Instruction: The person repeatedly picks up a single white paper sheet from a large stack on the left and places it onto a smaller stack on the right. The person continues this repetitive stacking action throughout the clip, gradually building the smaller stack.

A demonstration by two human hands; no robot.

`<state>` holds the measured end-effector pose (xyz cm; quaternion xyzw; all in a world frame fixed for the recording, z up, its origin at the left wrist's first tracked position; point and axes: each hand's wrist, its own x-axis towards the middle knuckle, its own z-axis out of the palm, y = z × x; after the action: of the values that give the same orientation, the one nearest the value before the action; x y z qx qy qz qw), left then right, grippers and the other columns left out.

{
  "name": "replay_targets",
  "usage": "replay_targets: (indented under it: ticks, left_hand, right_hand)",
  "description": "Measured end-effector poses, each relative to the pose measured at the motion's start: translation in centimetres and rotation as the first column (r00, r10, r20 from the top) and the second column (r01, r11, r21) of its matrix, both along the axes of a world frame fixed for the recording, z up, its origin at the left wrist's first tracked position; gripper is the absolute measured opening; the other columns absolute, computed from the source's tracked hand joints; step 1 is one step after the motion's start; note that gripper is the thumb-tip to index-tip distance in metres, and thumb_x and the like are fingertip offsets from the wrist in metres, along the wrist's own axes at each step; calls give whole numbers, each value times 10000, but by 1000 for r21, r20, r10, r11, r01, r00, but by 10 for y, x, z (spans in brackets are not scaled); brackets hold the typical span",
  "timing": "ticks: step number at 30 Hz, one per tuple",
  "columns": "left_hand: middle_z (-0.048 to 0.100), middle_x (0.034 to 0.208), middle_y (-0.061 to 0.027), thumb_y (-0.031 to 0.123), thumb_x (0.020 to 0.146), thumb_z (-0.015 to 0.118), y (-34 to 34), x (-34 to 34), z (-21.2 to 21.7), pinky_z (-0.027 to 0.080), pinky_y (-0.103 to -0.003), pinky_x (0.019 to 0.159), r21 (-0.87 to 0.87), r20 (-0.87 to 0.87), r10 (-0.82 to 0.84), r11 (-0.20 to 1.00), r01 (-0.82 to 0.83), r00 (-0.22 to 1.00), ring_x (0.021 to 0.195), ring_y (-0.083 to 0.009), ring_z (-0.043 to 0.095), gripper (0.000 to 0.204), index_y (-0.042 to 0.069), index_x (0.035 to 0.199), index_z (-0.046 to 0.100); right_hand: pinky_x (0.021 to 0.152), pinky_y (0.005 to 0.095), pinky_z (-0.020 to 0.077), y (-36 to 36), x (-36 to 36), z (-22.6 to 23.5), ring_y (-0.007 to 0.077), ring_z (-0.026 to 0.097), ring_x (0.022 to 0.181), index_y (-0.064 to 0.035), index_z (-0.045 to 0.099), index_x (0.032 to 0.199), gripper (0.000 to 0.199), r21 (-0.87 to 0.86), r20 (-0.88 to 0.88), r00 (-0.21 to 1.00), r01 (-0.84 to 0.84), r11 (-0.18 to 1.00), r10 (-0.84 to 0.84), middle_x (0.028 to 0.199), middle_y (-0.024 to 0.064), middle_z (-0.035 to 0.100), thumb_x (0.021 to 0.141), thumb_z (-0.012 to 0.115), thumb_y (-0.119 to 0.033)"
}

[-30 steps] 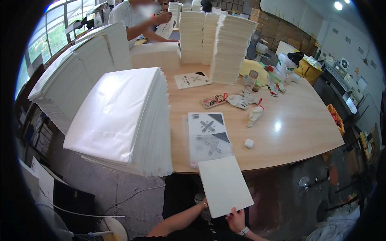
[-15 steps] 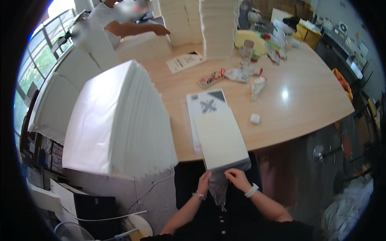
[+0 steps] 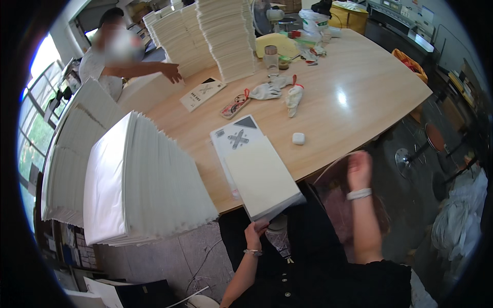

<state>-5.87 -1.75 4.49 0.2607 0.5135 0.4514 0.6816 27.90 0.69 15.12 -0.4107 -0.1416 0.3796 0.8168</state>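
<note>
Left hand (image 3: 255, 229) pinches the near corner of the flat white box (image 3: 263, 177); a moment ago both hands were at that end. Right hand (image 3: 359, 165) has let go and is raised off to the right, blurred, fingers loosely spread, with a clear film (image 3: 333, 167) arcing beside it. Looks like the wrap has come off, leaving the box bare.

Box overhangs the surface (image 3: 359, 102) edge toward the person, lying over a printed box (image 3: 237, 137). Tall stack of white sheets (image 3: 138, 179) crowds its left side, touching or nearly so. To the right it is open: only a small white case (image 3: 298, 138). Farther: gloves (image 3: 280, 92), more stacks (image 3: 226, 36), a co-worker's hand (image 3: 172, 73) well apart.
</note>
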Motion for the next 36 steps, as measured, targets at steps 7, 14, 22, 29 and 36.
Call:
replay_targets:
  ticks: [7, 14, 22, 29, 36]
  left_hand:
    - [481, 1029, -152, 54, 782, 471, 5, -26, -13, 410, -334, 768, 605, -746, 368, 723, 334, 554, 923, -269, 492, 297, -1, 1074, 461]
    - [498, 1006, -121, 65, 660, 630, 26, -20, 39, 403, -364, 765, 484, -823, 498, 367, 794, 272, 902, -285, 482, 249, 54, 901, 564]
    - [501, 539, -24, 258, 800, 535, 54, -15, 25, 436, -291, 474, 255, -778, -57, 881, 398, 625, 470, -163, 515, 249, 40, 679, 523]
    - [529, 783, -24, 442, 818, 438, 48, -17, 31, 424, -253, 491, -281, 162, -172, 936, 212, 972, 632, -128, 517, 371, 101, 961, 449]
    - [383, 598, -43, 258, 830, 462, 65, 4, 168, 372, -291, 505, 427, -780, -73, 664, 614, 622, 527, -156, 402, 241, 21, 819, 417]
  right_hand:
    - [667, 315, 452, -55, 54, -116, 241, 532, 768, -97, 522, 973, 231, -463, 850, 209, -137, 875, 483, 823, 108, 530, 743, 536, -114]
    - [629, 303, 448, 2, -60, -57, 236, 528, 794, -119, 561, 943, 253, -242, 954, -259, -382, 892, 148, 923, 94, 506, 692, 596, -107]
    - [565, 416, 443, 39, -63, -74, 347, 542, 602, -42, 551, 691, 208, -480, 872, -68, -316, 818, 485, 630, 171, 549, 750, 492, -232]
    - [567, 433, 442, 30, -86, -70, 349, 548, 608, -47, 567, 653, 288, -551, 834, 66, 131, 824, 548, 637, 173, 561, 777, 436, -271]
    - [558, 221, 423, 19, -113, -80, 100, 521, 719, -33, 386, 1171, 422, -210, 262, 617, -714, 668, 742, 888, 49, 545, 776, 520, -100]
